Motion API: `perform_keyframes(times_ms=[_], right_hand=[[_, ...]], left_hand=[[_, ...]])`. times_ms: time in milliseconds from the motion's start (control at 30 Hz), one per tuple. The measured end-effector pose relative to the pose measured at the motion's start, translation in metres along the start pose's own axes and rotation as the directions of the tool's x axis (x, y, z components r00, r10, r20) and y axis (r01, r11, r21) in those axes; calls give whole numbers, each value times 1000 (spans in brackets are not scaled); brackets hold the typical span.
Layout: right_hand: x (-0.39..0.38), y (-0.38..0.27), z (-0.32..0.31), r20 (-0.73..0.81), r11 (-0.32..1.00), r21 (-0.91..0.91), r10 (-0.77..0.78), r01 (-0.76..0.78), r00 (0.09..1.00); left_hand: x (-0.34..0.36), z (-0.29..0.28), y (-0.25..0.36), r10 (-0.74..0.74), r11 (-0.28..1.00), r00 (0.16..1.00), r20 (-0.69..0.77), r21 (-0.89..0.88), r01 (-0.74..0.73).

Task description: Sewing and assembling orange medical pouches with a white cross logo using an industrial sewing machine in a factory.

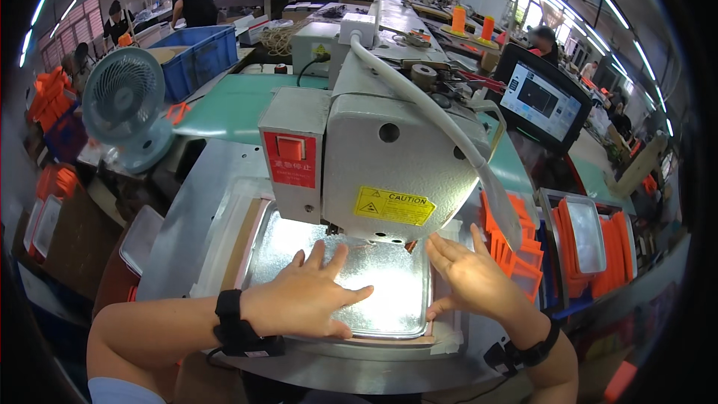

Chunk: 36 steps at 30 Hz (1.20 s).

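Note:
A shiny, silvery, see-through-looking panel (400, 295) with rounded corners lies flat in a rectangular recess under the head of a large grey industrial sewing machine (396, 142). My left hand (310, 292) rests on its left and front part, palm down with fingers spread. At the panel's right edge is my right hand (475, 280), fingers stretched out and thumb apart, the thumb near the rim. Neither hand grips anything. Black straps (232, 314) with small devices circle both wrists. The machine head hides the panel's far edge and the needle area.
Bright orange pieces (516, 254) lie just right of the machine. Farther right, a tray (550, 284) holds orange pieces and see-through panels. A lit screen (542, 97) stands behind it. To the left are a fan (123, 93), a blue crate (198, 60) and more panels (142, 239).

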State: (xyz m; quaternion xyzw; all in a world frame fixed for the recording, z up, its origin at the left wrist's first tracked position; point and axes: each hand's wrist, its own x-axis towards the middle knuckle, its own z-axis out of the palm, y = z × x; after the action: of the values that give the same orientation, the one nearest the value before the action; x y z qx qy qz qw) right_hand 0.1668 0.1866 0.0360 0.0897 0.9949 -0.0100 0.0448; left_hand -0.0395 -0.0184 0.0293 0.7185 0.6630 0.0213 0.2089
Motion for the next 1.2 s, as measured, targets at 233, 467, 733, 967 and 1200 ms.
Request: perform_keyframes(times_ms=[233,467,733,967,1200], right_hand=[[2,-1,2,14,1000,2,-11,11,1000],[18,-14,-1,95,1000,-4,-8,8,995],[30,-28,6,83,1000,18,-7,6,997],[49,-22,-4,233,995,76,46,-65,971],[58,-15,-11,125,991,127,30,-46,992]], left_hand=[[-5,-7,-1,-20,998,999,41,62,18],[-17,-7,-17,-13,1000,999,32,5,13],[-32,-10,-34,-18,1000,999,44,14,18],[-24,-13,-45,-34,998,999,14,48,34],[-11,-22,-57,-46,999,998,44,0,46]])
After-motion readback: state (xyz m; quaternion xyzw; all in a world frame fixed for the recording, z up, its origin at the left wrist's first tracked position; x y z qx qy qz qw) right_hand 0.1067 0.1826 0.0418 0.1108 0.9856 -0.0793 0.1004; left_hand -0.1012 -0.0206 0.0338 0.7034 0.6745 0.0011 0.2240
